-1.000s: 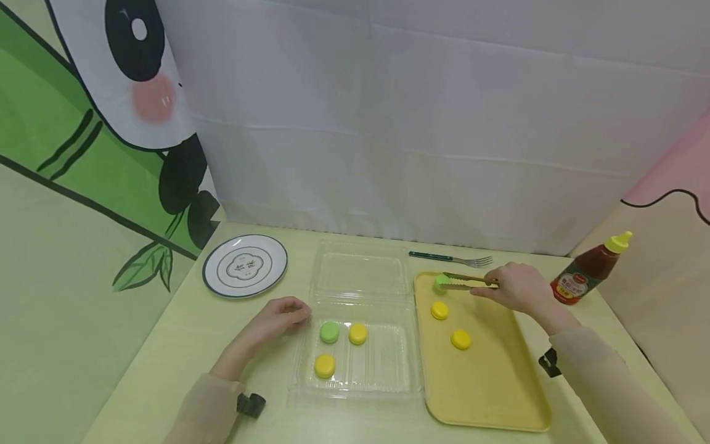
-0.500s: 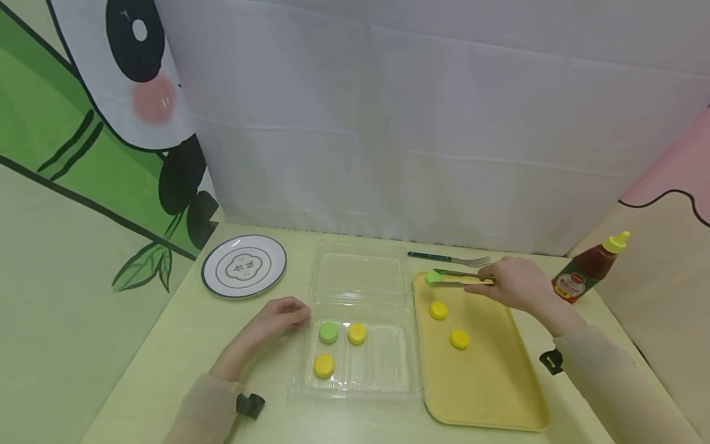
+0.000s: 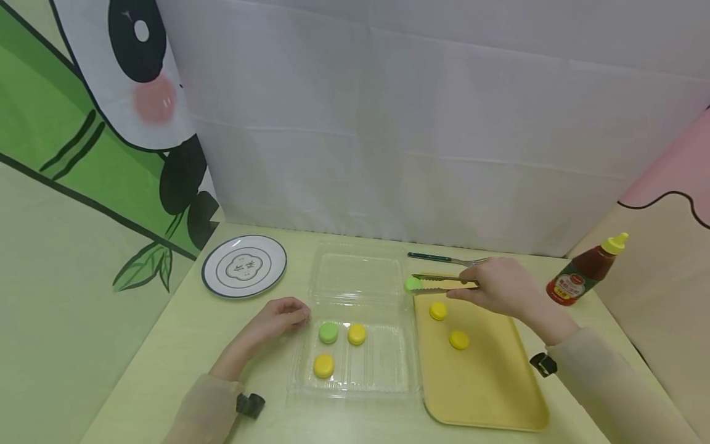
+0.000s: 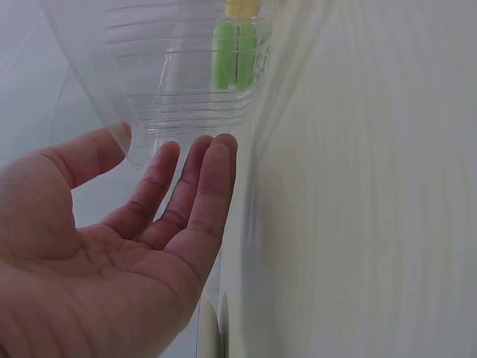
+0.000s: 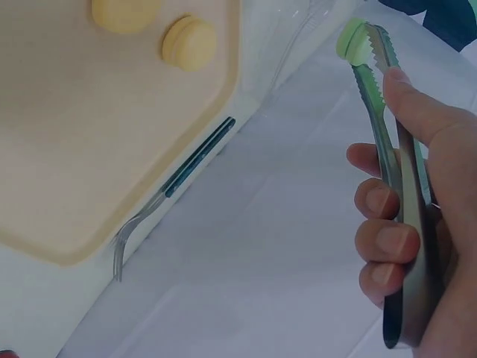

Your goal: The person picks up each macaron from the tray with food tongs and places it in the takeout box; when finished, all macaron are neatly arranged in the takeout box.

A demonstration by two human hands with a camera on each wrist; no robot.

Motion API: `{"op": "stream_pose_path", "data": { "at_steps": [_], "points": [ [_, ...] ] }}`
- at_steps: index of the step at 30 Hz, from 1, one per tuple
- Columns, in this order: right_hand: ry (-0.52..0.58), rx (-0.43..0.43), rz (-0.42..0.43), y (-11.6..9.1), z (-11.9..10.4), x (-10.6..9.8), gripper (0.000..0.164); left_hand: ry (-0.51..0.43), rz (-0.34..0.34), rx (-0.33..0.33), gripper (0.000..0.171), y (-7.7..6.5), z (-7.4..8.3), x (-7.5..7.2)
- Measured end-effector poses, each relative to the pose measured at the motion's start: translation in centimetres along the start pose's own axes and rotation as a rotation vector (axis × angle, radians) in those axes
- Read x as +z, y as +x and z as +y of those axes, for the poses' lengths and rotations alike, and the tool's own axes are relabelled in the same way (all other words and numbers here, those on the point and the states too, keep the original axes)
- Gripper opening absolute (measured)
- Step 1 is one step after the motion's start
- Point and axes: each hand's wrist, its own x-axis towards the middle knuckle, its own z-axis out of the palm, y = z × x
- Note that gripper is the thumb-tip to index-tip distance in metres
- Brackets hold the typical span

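My right hand (image 3: 507,290) grips metal tongs (image 5: 402,186), fingers curled round both arms. Between the serrated tips is a green macaron (image 3: 413,284), raised above the left edge of the yellow tray (image 3: 482,394) near its far corner. Two yellow macarons (image 3: 437,311) lie on that tray. To its left, a clear plastic box (image 3: 383,370) stands with its lid folded back; inside are a green macaron (image 3: 328,333) and two yellow macarons (image 3: 324,365). My left hand (image 3: 280,317) rests beside the box, its loosely extended fingers and thumb right at the rim, as the left wrist view shows.
A white plate (image 3: 244,266) with a dark rim sits at the back left. Behind the tray lies a fork (image 3: 438,256) with a green handle. A sauce bottle (image 3: 582,271) with a yellow cap stands at the right. A white cloth hangs along the table's back.
The right hand has lifted the green macaron with the tongs off the tray's far corner and moved it left, to the tray's edge. The left hand has stayed still.
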Motion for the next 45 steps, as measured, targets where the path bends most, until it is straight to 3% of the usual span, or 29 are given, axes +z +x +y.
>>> {"op": "stream_pose_path", "data": {
  "at_steps": [16,37,45],
  "points": [
    [0.017,-0.136,0.044,1.2,-3.7,0.8,0.049,-0.002,-0.004,0.002,0.028,0.0,-0.2,-0.1],
    [0.053,-0.212,-0.002,1.4,-8.3,3.4,0.037,0.003,-0.005,0.015,0.028,0.0,-0.2,-0.1],
    [0.077,-0.233,-0.019,1.2,-9.0,4.3,0.045,0.010,-0.005,0.006,0.030,-0.1,0.0,-0.1]
  ]
}}
